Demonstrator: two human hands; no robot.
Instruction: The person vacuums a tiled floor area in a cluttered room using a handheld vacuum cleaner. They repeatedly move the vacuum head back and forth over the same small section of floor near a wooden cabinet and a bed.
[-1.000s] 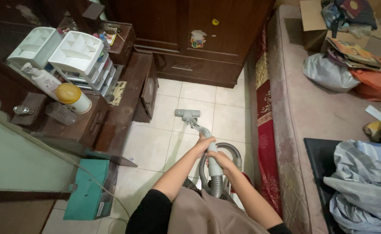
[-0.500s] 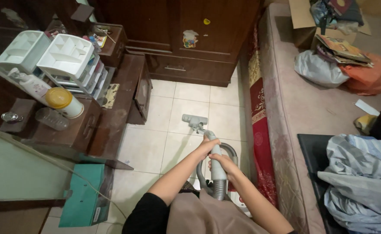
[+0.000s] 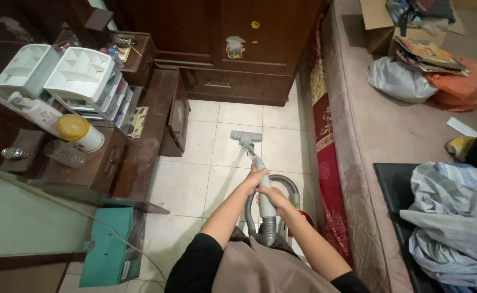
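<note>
Dresser side: white drawer organisers (image 3: 83, 76), a yellow-lidded jar (image 3: 79, 132) and a clear glass (image 3: 64, 153) sit on the dark wooden furniture at the left; a teal box (image 3: 111, 245) stands on the floor below — none of it touched.

Floor: pale tiles (image 3: 181, 187), bare between the furniture and the bed.

Vacuum head (image 3: 246, 137): flat on the tiles near the wardrobe (image 3: 233, 49). Half a second ago it lay closer to the person; now it sits further out, so the stroke has gone forward toward the wardrobe base.

Wand (image 3: 257, 163): runs from the head back up to the hands, tilted.

Left hand (image 3: 253, 179): closed round the wand, just ahead of the other hand — the arm is more stretched than before.

Right hand (image 3: 273, 199): wrapped shut round the grey handle, just above the ribbed hose (image 3: 268, 230).

Meaning of the change: the strip of tile in front of the wardrobe looks to be the part being covered now.

Bed (image 3: 390, 130): at the right, with bags, papers and a crumpled blue-grey cloth (image 3: 455, 217) on it, well apart from the vacuum.
</note>
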